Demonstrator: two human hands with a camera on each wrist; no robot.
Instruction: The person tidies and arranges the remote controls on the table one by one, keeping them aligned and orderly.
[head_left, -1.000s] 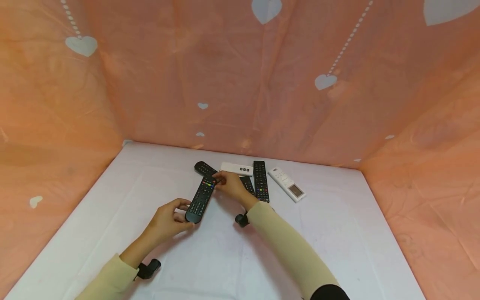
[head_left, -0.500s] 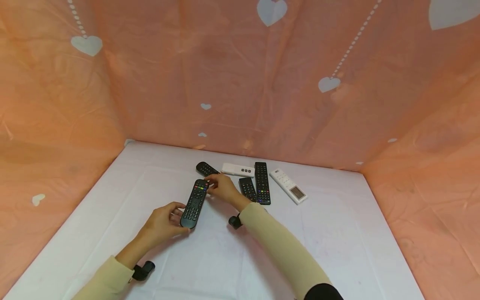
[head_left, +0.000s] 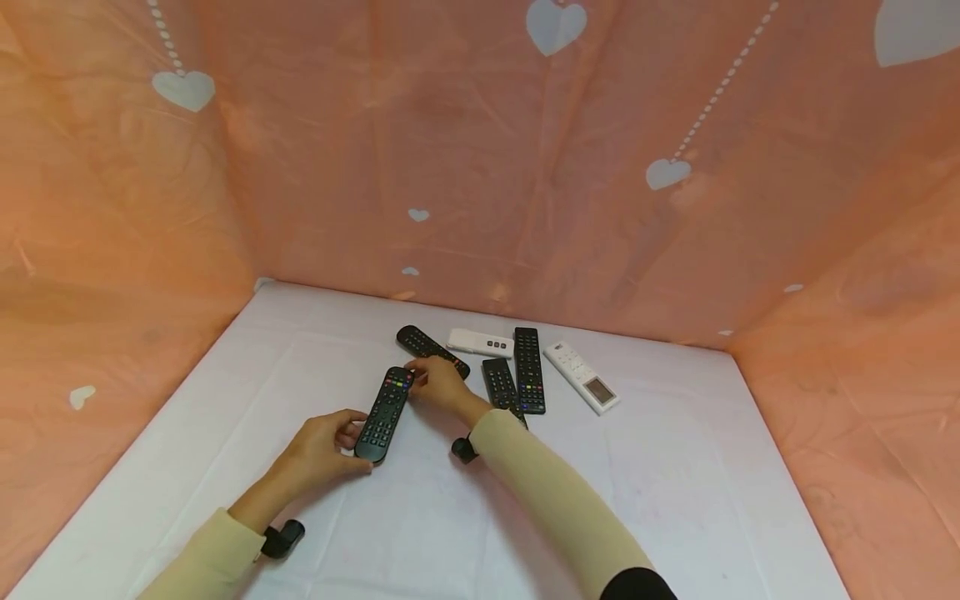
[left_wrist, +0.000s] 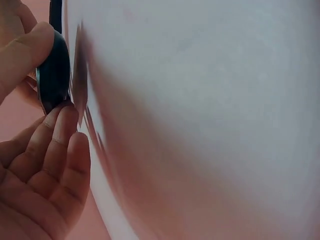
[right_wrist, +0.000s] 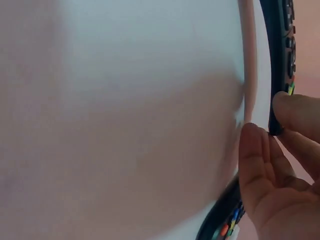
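Observation:
Both hands hold one black remote control [head_left: 384, 415] with coloured buttons near its far end. My left hand [head_left: 318, 454] grips the rounded near end, thumb on one side and fingers on the other. At the far end, the right hand [head_left: 442, 385] pinches the remote between thumb and fingers. The left wrist view has the dark remote's end [left_wrist: 54, 75] between thumb and fingertips, with its shadow on the white cloth alongside. In the right wrist view, the thumb presses the remote's edge [right_wrist: 277, 60] near the coloured buttons.
Behind the hands lie a slanted black remote [head_left: 422, 342], a white remote [head_left: 468, 340], a long black remote [head_left: 529, 371] and a shorter black one [head_left: 498, 383] partly behind the right sleeve. A white remote with a screen [head_left: 581, 377] lies rightmost. Orange curtains [head_left: 480, 167] surround the white table [head_left: 637, 483].
Both hands have carried the black remote left and toward the person. More of the slanted black remote and the shorter black remote behind the right hand now shows. The head view has shifted slightly.

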